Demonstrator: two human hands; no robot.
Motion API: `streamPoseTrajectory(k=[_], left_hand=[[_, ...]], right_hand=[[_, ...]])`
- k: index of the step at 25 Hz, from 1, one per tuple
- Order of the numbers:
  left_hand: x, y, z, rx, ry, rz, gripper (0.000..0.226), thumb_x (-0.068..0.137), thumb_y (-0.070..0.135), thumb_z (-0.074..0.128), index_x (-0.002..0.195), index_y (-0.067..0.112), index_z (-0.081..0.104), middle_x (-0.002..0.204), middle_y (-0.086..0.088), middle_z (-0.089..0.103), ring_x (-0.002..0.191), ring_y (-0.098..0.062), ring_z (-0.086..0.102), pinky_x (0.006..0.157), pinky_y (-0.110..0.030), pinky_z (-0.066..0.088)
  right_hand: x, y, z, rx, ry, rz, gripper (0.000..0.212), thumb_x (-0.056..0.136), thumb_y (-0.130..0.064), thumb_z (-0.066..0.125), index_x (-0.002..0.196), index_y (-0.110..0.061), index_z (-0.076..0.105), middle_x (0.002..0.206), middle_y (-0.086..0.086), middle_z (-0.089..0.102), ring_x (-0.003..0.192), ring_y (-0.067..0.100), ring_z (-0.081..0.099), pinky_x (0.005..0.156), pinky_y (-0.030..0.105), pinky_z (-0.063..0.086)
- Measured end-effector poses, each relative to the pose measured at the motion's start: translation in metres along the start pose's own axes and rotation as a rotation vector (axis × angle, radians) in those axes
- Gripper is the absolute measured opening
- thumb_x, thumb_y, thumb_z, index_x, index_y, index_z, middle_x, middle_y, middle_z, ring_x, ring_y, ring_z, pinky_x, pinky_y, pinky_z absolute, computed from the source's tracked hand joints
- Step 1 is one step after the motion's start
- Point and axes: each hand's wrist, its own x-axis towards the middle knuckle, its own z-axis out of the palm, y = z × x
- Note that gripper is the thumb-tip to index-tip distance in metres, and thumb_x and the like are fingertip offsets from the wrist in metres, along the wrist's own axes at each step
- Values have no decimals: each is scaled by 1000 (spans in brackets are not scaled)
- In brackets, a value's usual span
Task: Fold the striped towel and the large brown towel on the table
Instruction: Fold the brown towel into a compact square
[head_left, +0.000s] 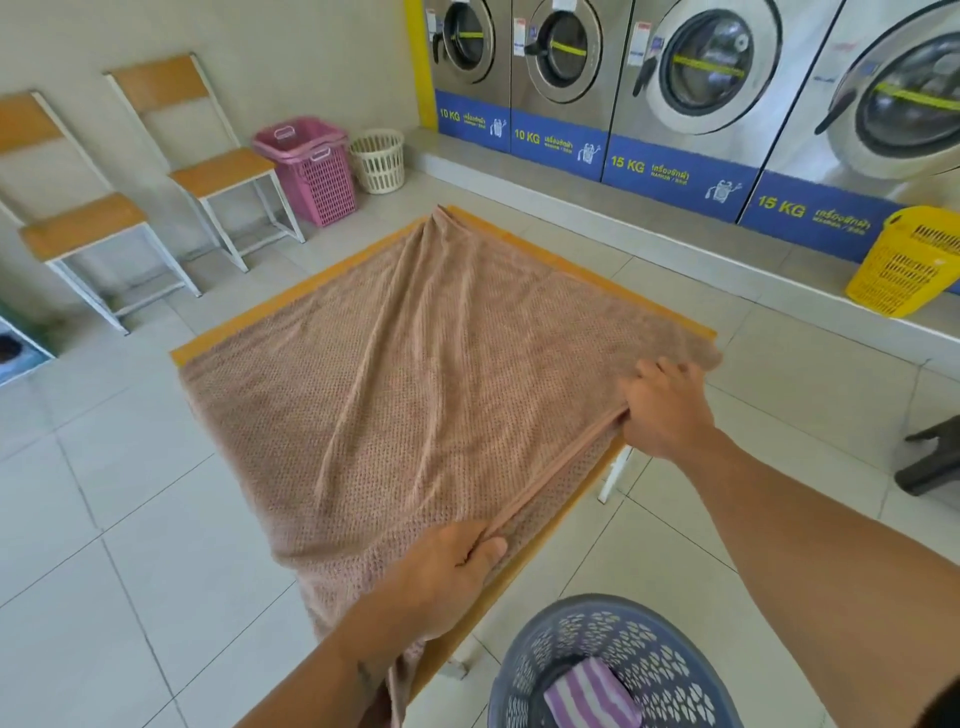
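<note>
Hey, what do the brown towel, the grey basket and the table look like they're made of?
The brown towel looks like soft matte cloth, perhaps cotton or microfibre: a dotted waffle texture and loose folds. The grey basket seems moulded plastic: smooth, with a perforated wall. The table edge looks like orange-brown wood or laminate; mostly covered.

Forearms (805, 545), left grip (441, 582) and right grip (667, 410) are bare.

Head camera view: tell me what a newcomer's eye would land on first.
The big brown towel spread over the orange-edged table in the middle grabs the eye first, with the left hand and right hand gripping its near hem. Behind it, a row of steel washing machines lines the far right wall. At the bottom, a grey basket holds a folded striped towel.
</note>
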Motion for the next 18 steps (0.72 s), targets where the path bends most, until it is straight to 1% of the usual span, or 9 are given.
streamPoseTrajectory(k=[1,2,4,6,9,12,14,16,18], left_hand=[[1,-5,-2,42,17,-10,31,102,42,44,77,24,49,66,8,51,57,-10,46,58,-25,40],[3,-11,-4,91,40,-20,27,100,39,48,76,27,47,68,8,52,58,-9,48,58,-24,41],[8,-19,-6,145,104,-63,19,97,31,54,79,27,48,78,7,53,66,-8,52,62,-23,46],[15,-26,-7,124,178,-150,16,96,24,56,81,25,51,83,4,55,72,-10,55,65,-26,49],[23,-41,-16,12,290,-291,17,94,24,56,78,26,56,70,2,60,61,-16,59,55,-30,47],[21,-54,-26,33,291,-339,13,94,29,56,81,27,57,70,2,63,60,-19,61,55,-33,52],[19,-61,-31,124,294,-338,12,96,34,54,85,28,54,73,3,62,63,-18,60,58,-34,53],[21,-65,-37,153,316,-347,18,98,39,50,84,28,49,73,1,60,63,-20,59,61,-36,54],[28,-66,-50,89,319,-397,21,100,41,47,85,26,50,78,-2,62,66,-21,60,64,-35,53]], right_hand=[[1,-1,1,39,-31,-4,10,80,-34,61,82,-24,60,84,-4,56,89,22,52,103,50,30],[-1,-2,1,98,-78,-4,7,83,-30,61,83,-23,59,79,-5,57,83,21,54,101,48,34],[-4,-6,6,215,-152,-12,4,89,-17,58,87,-19,55,71,-3,57,71,22,56,85,40,46],[-8,-9,12,251,-152,-38,11,91,-12,53,88,-20,47,69,-4,54,71,23,57,78,39,45],[-11,-4,15,236,-151,-77,19,84,-12,57,94,-21,44,81,-2,56,86,25,55,85,39,41],[-8,9,14,36,-169,-10,27,81,-13,62,107,-17,57,106,5,56,107,29,51,97,41,41],[1,14,10,-40,-156,79,22,83,-19,61,105,-18,64,115,9,57,118,33,48,104,47,40],[16,11,3,3,-106,169,20,85,-22,61,104,-19,64,118,10,58,120,36,49,103,50,40],[35,2,-9,88,-49,227,17,87,-21,61,105,-18,62,110,10,59,112,36,53,96,50,44]])
